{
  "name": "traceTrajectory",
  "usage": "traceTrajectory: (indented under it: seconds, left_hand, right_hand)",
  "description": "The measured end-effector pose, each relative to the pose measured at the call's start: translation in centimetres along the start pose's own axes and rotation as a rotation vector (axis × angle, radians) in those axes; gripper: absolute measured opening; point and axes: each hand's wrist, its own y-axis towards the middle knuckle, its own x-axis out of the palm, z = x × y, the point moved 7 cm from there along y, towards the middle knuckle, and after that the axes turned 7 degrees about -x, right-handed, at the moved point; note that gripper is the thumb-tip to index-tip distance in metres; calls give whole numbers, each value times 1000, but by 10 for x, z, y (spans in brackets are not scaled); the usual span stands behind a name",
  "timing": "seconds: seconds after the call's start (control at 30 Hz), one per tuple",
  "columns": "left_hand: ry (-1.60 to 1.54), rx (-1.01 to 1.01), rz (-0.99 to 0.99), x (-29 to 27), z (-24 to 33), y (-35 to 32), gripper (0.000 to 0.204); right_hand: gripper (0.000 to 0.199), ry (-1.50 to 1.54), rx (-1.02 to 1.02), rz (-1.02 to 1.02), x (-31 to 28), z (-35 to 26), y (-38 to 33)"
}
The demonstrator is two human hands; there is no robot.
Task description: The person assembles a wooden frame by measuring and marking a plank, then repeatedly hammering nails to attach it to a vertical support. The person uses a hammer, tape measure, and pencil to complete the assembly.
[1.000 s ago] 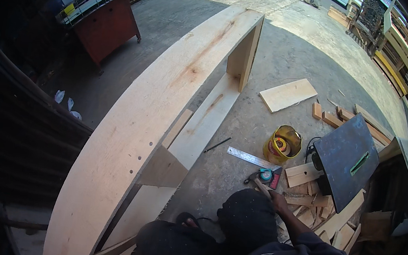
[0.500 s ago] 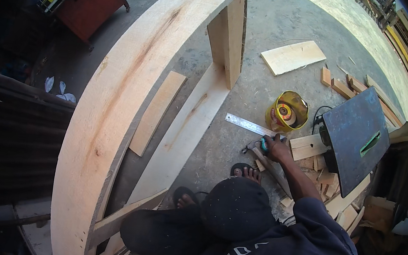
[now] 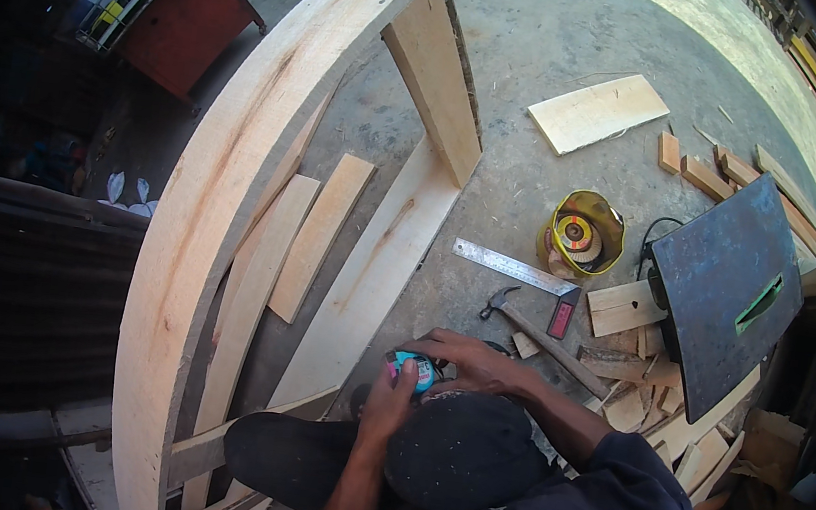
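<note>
Both my hands meet just above the brim of my black cap (image 3: 461, 453). My left hand (image 3: 386, 404) grips a small teal tape measure (image 3: 412, 366) from below. Over its top, the fingers of my right hand (image 3: 472, 358) are closed on it as well. I crouch on the concrete floor beside a long wooden frame (image 3: 199, 231). A hammer (image 3: 545, 336) lies on the floor just right of my right hand. Beyond the hammer is a steel try square (image 3: 517, 268) with a red handle.
A yellow tub of discs (image 3: 581, 237) stands near a dark flat machine top (image 3: 727, 281) with a green insert. Offcuts (image 3: 633, 402) pile up at its foot. A pale board (image 3: 596, 110) lies farther off. Loose planks (image 3: 320, 235) lie inside the frame. A red cabinet (image 3: 178, 22) stands far left.
My right hand came back from the floor near the hammer and square. Both hands now hold the tape measure close to me. The view has dropped nearer the floor.
</note>
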Motion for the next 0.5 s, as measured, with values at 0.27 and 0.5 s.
traceTrajectory:
  seconds: [0.27,0.5]
  left_hand:
    - [834,1421,1077,-49,174,-200,53]
    - [919,622,1290,-171,251,-160,37]
  right_hand:
    - [41,-834,357,124,-36,181,25]
    - [45,-1059,108,-143,-31,225,60]
